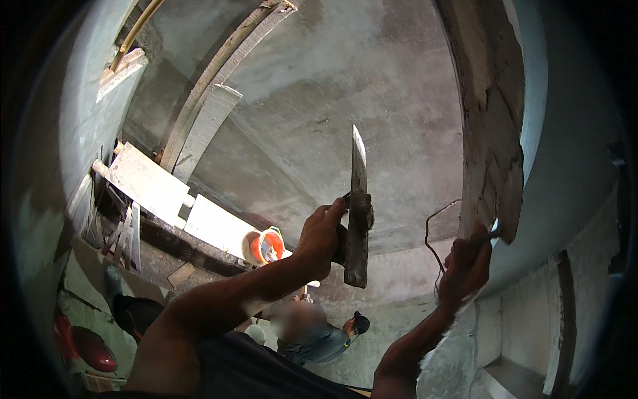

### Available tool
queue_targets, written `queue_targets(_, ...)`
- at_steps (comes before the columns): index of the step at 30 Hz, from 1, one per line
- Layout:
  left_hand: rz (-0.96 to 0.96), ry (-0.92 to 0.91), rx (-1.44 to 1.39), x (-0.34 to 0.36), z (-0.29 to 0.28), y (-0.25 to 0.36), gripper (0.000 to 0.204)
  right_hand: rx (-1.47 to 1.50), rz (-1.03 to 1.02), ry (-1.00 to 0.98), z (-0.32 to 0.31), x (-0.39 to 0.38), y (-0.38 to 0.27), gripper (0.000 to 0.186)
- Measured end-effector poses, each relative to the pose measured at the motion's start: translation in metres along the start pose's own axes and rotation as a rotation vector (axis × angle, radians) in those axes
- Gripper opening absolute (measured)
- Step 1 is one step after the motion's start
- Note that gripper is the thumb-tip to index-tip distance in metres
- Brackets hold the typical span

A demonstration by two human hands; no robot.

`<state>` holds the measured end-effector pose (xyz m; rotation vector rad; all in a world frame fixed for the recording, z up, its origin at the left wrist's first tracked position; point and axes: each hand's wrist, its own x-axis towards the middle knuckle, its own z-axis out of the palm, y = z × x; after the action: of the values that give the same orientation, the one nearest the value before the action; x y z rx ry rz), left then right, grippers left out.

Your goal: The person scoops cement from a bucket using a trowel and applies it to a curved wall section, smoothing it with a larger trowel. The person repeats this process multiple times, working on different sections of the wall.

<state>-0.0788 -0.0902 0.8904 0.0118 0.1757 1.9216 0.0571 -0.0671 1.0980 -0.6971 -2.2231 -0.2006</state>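
My left hand (320, 236) grips a flat plastering board (357, 166), seen nearly edge-on and upright in the middle of the view, with a dark lump of mortar on its face. My right hand (467, 265) is closed on a tool (493, 232), probably a trowel, mostly hidden by my fingers, at the lower part of a long band of rough, wet-looking plaster (486, 100) running down the right of the view. A thin bent wire (432, 238) hangs just left of my right hand.
Below, pale scaffold planks (146, 179) carry an orange bucket (266, 245). A co-worker (312, 342) in a dark cap is lower down. Curved boards (211, 113) lie at upper left, timber scraps (123, 233) at left, a red object (93, 349) at lower left.
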Motion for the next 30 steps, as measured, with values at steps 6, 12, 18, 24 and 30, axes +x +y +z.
queue_targets(6,0.113,0.015,-0.005,0.016,-0.013,-0.001,0.053,-0.167,-0.18,-0.028,0.02,0.004,0.04,0.041)
queue_targets(12,0.085,-0.022,-0.03,0.021,-0.017,-0.008,0.049,-0.166,-0.198,0.094,0.037,0.032,0.046,0.032)
queue_targets(18,0.1,-0.051,0.051,0.002,-0.026,0.021,0.043,0.207,-0.01,-0.022,0.033,-0.014,0.07,0.02)
queue_targets(24,0.45,-0.248,0.382,0.013,-0.047,0.063,0.038,0.025,-0.657,-0.417,0.09,-0.076,0.096,0.017)
queue_targets(30,0.657,-0.315,0.646,0.014,-0.04,0.087,0.039,0.256,-0.567,-0.536,0.138,-0.096,0.095,0.028)
